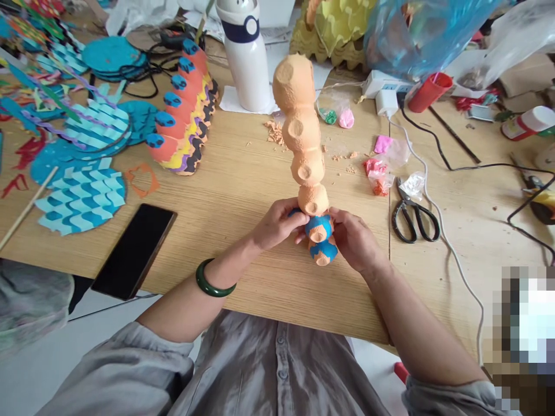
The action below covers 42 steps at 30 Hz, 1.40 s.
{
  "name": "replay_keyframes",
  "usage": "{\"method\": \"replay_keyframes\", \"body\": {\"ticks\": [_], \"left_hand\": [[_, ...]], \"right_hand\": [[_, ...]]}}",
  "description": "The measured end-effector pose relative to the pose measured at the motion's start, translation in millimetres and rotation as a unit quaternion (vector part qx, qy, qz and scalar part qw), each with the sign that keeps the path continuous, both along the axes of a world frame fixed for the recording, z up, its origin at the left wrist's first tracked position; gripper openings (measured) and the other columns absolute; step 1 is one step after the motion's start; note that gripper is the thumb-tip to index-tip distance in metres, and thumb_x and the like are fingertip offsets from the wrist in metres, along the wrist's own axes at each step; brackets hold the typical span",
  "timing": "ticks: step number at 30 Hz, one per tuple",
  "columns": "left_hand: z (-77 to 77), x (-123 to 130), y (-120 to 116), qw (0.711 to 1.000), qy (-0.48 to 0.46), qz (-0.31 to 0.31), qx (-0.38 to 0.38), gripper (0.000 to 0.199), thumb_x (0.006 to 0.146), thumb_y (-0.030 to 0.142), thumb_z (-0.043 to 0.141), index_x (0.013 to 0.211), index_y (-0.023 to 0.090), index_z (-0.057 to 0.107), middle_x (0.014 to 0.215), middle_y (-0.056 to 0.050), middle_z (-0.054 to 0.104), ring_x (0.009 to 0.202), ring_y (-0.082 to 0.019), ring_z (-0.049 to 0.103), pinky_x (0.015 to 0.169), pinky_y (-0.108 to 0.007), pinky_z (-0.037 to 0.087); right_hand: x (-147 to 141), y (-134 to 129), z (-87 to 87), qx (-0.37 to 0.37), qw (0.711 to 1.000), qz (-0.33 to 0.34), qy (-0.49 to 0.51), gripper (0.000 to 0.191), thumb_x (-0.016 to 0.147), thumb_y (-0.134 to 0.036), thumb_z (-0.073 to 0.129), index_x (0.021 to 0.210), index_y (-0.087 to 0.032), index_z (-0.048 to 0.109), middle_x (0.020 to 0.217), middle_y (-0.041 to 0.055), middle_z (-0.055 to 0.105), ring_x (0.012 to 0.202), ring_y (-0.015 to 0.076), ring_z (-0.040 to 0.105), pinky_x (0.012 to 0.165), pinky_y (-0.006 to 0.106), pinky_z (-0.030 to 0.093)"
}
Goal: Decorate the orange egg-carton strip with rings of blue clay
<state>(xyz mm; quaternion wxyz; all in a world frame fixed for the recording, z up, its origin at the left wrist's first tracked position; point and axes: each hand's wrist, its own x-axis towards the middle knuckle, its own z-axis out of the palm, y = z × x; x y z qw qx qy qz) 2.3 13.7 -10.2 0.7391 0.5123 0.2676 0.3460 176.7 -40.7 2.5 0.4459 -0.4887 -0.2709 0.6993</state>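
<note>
A long pale-orange craft piece (304,169) made of a row of rounded bumps stretches away from me over the table. Its two nearest bumps carry patches of blue clay (324,252) with orange showing between them. My left hand (280,224) is closed on the left side of the piece, thumb against the blue part, a bit of blue beside the thumb. On the other side, my right hand (353,236) is closed with its fingertips against the right edge of the blue bump. Part of the right fingers is hidden behind the piece.
A finished-looking striped bumpy piece (182,115) stands left of a white bottle (247,63). A phone (135,251) overhangs the front edge. Scissors (414,214), bagged red clay (377,173), and a white cable (427,190) lie right. Blue paper shapes (87,196) cover the left.
</note>
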Motion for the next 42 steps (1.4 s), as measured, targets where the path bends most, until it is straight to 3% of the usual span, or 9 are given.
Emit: {"method": "replay_keyframes", "body": {"ticks": [5,10,16,24,27,32,35,42], "left_hand": [[-2.1,2.4,2.9,0.999,-0.015,0.022,-0.047,0.009,0.076,0.020,0.065,0.070,0.016,0.059,0.053,0.006,0.048,0.044,-0.006,0.042,0.040,-0.021,0.042],[-1.5,4.7,2.7,0.997,-0.028,0.016,-0.067,0.018,0.074,0.023,0.067,0.064,0.018,0.053,0.052,0.007,0.043,0.044,-0.005,0.039,0.040,-0.022,0.042],[2.4,3.8,3.1,1.000,-0.009,0.017,-0.024,0.015,0.074,0.026,0.068,0.069,0.016,0.058,0.051,0.007,0.045,0.043,-0.006,0.041,0.040,-0.022,0.040],[1.3,-0.3,1.8,0.999,0.045,0.007,0.024,0.010,0.075,0.022,0.066,0.073,0.016,0.058,0.054,0.005,0.054,0.043,-0.007,0.046,0.041,-0.022,0.041],[2.2,0.9,1.8,0.999,0.035,0.001,0.008,0.011,0.074,0.023,0.066,0.071,0.016,0.058,0.053,0.005,0.053,0.043,-0.006,0.044,0.041,-0.022,0.041],[3.7,2.5,2.7,1.000,0.015,0.006,-0.020,0.012,0.074,0.024,0.067,0.070,0.016,0.058,0.053,0.005,0.051,0.044,-0.007,0.044,0.040,-0.023,0.041],[1.3,1.8,4.0,1.000,0.008,0.001,-0.020,0.014,0.075,0.025,0.070,0.070,0.015,0.060,0.053,0.005,0.050,0.045,-0.007,0.046,0.042,-0.023,0.045],[-1.7,3.4,5.0,1.000,0.011,-0.011,-0.015,0.033,0.075,0.039,0.086,0.076,0.012,0.066,0.065,-0.001,0.066,0.049,-0.007,0.052,0.043,-0.021,0.043]], "right_hand": [[2.6,0.5,0.8,0.027,0.998,0.054,-0.003,0.035,0.076,-0.054,0.080,0.074,-0.020,0.075,0.074,0.0067,0.078,0.070,0.0233,0.074,0.067,0.035,0.059],[1.5,2.2,-2.6,0.023,1.000,0.009,-0.007,0.034,0.071,-0.054,0.083,0.069,-0.021,0.076,0.070,0.0048,0.077,0.062,0.0203,0.069,0.061,0.033,0.056],[-0.4,0.4,-5.0,0.032,0.998,0.040,-0.021,0.045,0.076,-0.066,0.077,0.073,-0.021,0.073,0.073,0.0059,0.077,0.066,0.0218,0.071,0.063,0.034,0.058],[1.5,0.4,0.5,0.011,0.997,0.079,-0.022,0.034,0.071,-0.053,0.085,0.072,-0.020,0.074,0.070,0.0047,0.077,0.060,0.0178,0.069,0.061,0.029,0.056],[-0.1,0.2,0.3,0.003,0.998,0.063,-0.028,0.034,0.072,-0.052,0.082,0.071,-0.019,0.074,0.069,0.0056,0.077,0.058,0.0187,0.068,0.059,0.031,0.055],[-2.1,1.4,-1.3,0.014,0.999,0.045,-0.012,0.040,0.076,-0.061,0.075,0.074,-0.021,0.074,0.078,0.0088,0.079,0.083,0.0280,0.077,0.071,0.037,0.061],[-0.7,1.7,-1.2,0.026,0.998,0.040,-0.037,0.035,0.076,-0.056,0.078,0.071,-0.022,0.072,0.074,0.0074,0.077,0.083,0.0279,0.077,0.070,0.037,0.062],[-3.4,0.2,-2.2,0.039,0.998,0.000,-0.042,0.031,0.075,-0.052,0.080,0.067,-0.023,0.070,0.071,0.0060,0.076,0.086,0.0271,0.077,0.072,0.036,0.062]]}}
